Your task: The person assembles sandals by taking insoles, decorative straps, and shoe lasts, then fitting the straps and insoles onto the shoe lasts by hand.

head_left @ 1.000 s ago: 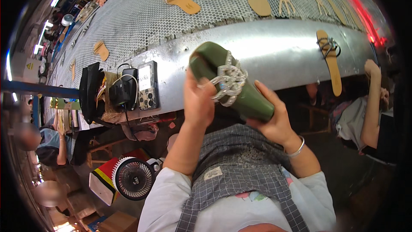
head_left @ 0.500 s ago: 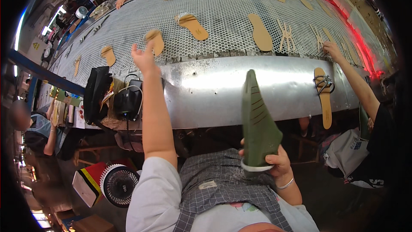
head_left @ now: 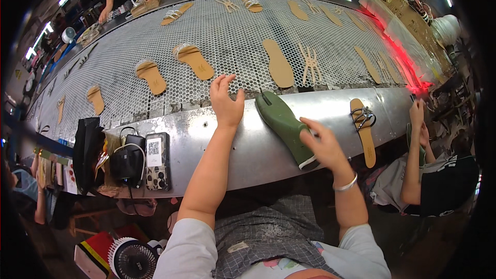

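Observation:
A green shoe last (head_left: 279, 124) lies on its side on the bare metal ledge, toe toward the mesh belt. My right hand (head_left: 328, 147) is over its heel end, fingers stretched out and not wrapped round it. My left hand (head_left: 226, 103) hovers open and empty at the belt's near edge, left of the last. Beyond it on the belt lies a tan sandal sole with clear straps (head_left: 195, 62), and another such sandal (head_left: 151, 77) is to its left. A bare tan insole (head_left: 279, 63) and a set of beige straps (head_left: 310, 63) lie beyond the last.
A long sandal sole with dark straps (head_left: 365, 132) lies on the ledge at right. A patterned phone (head_left: 157, 161), a black charger (head_left: 127, 159) and a black pouch (head_left: 87, 155) are at left. A co-worker's hands (head_left: 419, 119) are at far right. A fan (head_left: 133, 259) stands below left.
The green last has gone from upright in my right hand to lying on the ledge, and the right hand has loosened. My left hand has moved right, away from a sandal.

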Action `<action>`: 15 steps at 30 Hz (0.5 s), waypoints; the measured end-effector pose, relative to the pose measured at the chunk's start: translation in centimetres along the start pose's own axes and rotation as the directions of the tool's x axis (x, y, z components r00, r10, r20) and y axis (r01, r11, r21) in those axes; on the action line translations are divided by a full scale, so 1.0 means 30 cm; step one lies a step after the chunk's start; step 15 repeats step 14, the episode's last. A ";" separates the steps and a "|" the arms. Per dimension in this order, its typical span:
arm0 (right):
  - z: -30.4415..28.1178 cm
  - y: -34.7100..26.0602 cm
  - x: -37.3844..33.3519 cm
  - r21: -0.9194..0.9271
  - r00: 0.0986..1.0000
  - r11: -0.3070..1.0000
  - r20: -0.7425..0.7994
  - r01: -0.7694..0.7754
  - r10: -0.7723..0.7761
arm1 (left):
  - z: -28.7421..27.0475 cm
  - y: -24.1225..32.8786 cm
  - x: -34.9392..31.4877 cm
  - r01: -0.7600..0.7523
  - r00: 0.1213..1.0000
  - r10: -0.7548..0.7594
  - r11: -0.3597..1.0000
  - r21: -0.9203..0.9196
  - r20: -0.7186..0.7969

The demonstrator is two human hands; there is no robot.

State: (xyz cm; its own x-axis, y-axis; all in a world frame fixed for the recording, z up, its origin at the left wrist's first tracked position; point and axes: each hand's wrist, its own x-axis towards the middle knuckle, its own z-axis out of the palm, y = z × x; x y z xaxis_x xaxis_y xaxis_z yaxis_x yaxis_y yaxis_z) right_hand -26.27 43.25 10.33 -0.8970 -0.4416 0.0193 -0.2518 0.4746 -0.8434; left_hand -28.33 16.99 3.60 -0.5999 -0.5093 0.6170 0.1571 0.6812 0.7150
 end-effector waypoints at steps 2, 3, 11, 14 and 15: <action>-0.010 0.018 0.150 0.033 0.999 0.999 0.030 0.042 -0.043 | -0.017 -0.008 0.014 -0.004 1.000 0.004 1.000 -0.025 0.002; -0.003 0.031 0.240 -0.019 0.988 0.987 -0.004 0.157 -0.157 | -0.024 -0.012 0.018 -0.012 1.000 0.012 1.000 -0.022 0.004; 0.156 0.196 0.739 -0.603 0.992 0.796 0.120 0.045 0.034 | 0.048 -0.057 0.066 0.005 0.999 -0.005 1.000 0.009 0.038; 0.158 0.142 0.752 -0.711 0.953 0.703 0.211 -0.002 0.217 | 0.043 -0.061 0.067 0.006 0.997 -0.009 0.999 0.037 0.074; 0.158 0.142 0.752 -0.711 0.953 0.703 0.211 -0.002 0.217 | 0.043 -0.061 0.067 0.006 0.997 -0.009 0.999 0.037 0.074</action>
